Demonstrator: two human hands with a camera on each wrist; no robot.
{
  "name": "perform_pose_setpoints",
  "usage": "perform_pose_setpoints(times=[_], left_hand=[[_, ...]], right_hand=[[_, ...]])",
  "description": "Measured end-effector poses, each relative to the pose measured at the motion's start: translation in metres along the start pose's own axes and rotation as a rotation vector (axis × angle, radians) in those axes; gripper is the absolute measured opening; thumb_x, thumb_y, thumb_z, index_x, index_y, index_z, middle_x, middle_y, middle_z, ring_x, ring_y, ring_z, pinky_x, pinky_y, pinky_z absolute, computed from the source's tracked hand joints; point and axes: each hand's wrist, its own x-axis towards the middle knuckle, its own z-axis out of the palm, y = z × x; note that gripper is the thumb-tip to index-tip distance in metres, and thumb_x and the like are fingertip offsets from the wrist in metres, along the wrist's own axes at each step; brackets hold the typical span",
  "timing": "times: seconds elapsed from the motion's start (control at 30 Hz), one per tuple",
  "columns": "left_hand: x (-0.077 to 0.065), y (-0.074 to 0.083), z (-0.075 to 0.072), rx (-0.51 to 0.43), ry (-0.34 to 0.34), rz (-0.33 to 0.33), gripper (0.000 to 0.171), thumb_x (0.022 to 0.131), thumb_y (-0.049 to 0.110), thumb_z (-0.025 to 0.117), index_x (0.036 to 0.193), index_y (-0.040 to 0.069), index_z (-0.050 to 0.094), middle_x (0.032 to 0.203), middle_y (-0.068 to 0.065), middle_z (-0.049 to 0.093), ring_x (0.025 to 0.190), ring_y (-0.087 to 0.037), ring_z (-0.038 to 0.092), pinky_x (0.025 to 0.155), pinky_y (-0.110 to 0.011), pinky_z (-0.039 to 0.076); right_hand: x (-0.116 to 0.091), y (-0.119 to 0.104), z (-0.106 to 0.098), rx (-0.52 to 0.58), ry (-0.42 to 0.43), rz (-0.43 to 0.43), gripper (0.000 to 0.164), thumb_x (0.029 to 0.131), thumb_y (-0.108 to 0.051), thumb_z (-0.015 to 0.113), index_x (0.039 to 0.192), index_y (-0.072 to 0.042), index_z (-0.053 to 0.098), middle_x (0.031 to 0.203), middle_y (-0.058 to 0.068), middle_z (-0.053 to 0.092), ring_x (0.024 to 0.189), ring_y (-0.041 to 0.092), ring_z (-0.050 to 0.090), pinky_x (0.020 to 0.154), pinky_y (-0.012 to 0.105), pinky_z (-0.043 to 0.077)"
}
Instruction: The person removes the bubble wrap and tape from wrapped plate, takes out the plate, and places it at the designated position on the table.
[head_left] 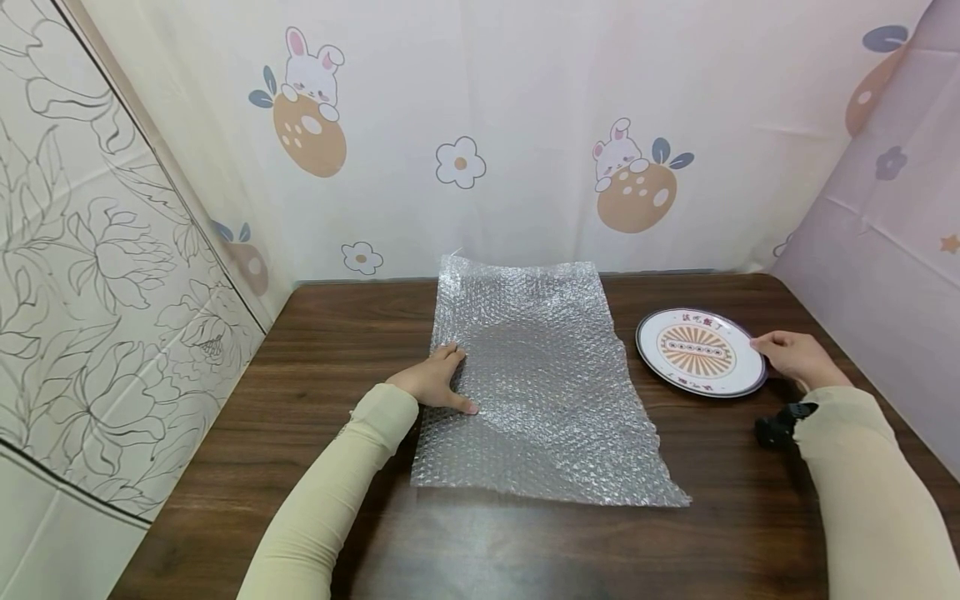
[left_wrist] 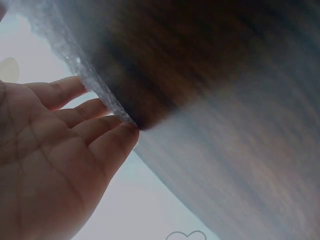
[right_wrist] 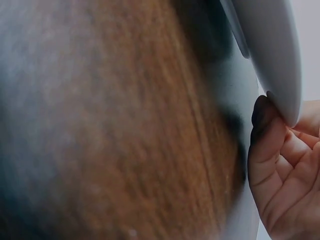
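Note:
A sheet of bubble wrap (head_left: 540,375) lies flat across the middle of the dark wooden table. My left hand (head_left: 437,383) rests on its left edge, thumb spread away from the other fingers. In the left wrist view, the left fingers (left_wrist: 107,150) extend to the edge of the wrap. To the right of the sheet is a round white plate (head_left: 693,354) with a dark rim, an orange sunburst and red characters. My right hand (head_left: 802,358) pinches its right rim; in the right wrist view, the right thumb and fingers (right_wrist: 267,160) grip the plate's edge.
The wooden table (head_left: 337,333) reaches back to a patterned curtain (head_left: 525,125) with rabbits and flowers. A flower-drawn panel (head_left: 112,242) stands along the left, and another curtain (head_left: 892,250) hangs close on the right. A black device (head_left: 783,425) sits at the right wrist.

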Motion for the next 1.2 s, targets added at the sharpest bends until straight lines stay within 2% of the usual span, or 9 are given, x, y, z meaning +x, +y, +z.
perform_pose_setpoints(times=[0.23, 0.5, 0.83, 1.03, 1.2], left_hand=[[0.001, 0.000, 0.000, -0.004, -0.002, -0.002, 0.109, 0.079, 0.055, 0.076, 0.158, 0.010, 0.016, 0.166, -0.010, 0.004, 0.154, -0.029, 0.005, 0.120, -0.050, 0.025], [0.002, -0.002, 0.002, 0.000, -0.004, -0.003, 0.110, 0.078, 0.056, 0.076, 0.158, 0.012, 0.016, 0.166, -0.009, 0.003, 0.154, -0.028, 0.004, 0.121, -0.050, 0.024], [0.000, -0.001, 0.002, -0.003, -0.005, -0.007, 0.110, 0.078, 0.056, 0.077, 0.158, 0.012, 0.016, 0.166, -0.010, 0.003, 0.154, -0.028, 0.004, 0.121, -0.050, 0.023], [0.001, -0.002, 0.001, -0.015, -0.004, -0.008, 0.111, 0.078, 0.056, 0.077, 0.159, 0.012, 0.014, 0.166, -0.009, 0.003, 0.154, -0.029, 0.005, 0.120, -0.051, 0.024], [0.002, -0.005, 0.001, -0.019, -0.001, -0.002, 0.112, 0.078, 0.056, 0.076, 0.159, 0.011, 0.013, 0.167, -0.009, 0.003, 0.154, -0.029, 0.005, 0.121, -0.051, 0.024]], right_hand=[[-0.002, 0.001, -0.001, -0.018, -0.005, 0.018, 0.057, 0.103, -0.034, 0.040, 0.126, 0.017, 0.048, 0.117, 0.034, 0.053, 0.080, 0.012, 0.054, 0.062, 0.022, 0.048], [-0.003, -0.001, 0.001, -0.011, 0.018, 0.059, 0.058, 0.101, -0.035, 0.046, 0.127, 0.017, 0.049, 0.118, 0.034, 0.053, 0.078, 0.011, 0.055, 0.058, 0.020, 0.046], [-0.004, -0.004, 0.003, -0.031, 0.052, 0.102, 0.053, 0.100, -0.033, 0.050, 0.121, 0.016, 0.054, 0.105, 0.027, 0.060, 0.082, 0.022, 0.057, 0.058, 0.023, 0.045], [-0.006, -0.011, 0.003, -0.056, 0.083, 0.111, 0.049, 0.100, -0.028, 0.053, 0.117, 0.018, 0.056, 0.102, 0.030, 0.062, 0.078, 0.024, 0.060, 0.056, 0.026, 0.047], [-0.007, -0.013, 0.004, -0.082, 0.099, 0.099, 0.050, 0.099, -0.027, 0.053, 0.116, 0.019, 0.057, 0.108, 0.035, 0.060, 0.077, 0.025, 0.063, 0.056, 0.027, 0.048]])
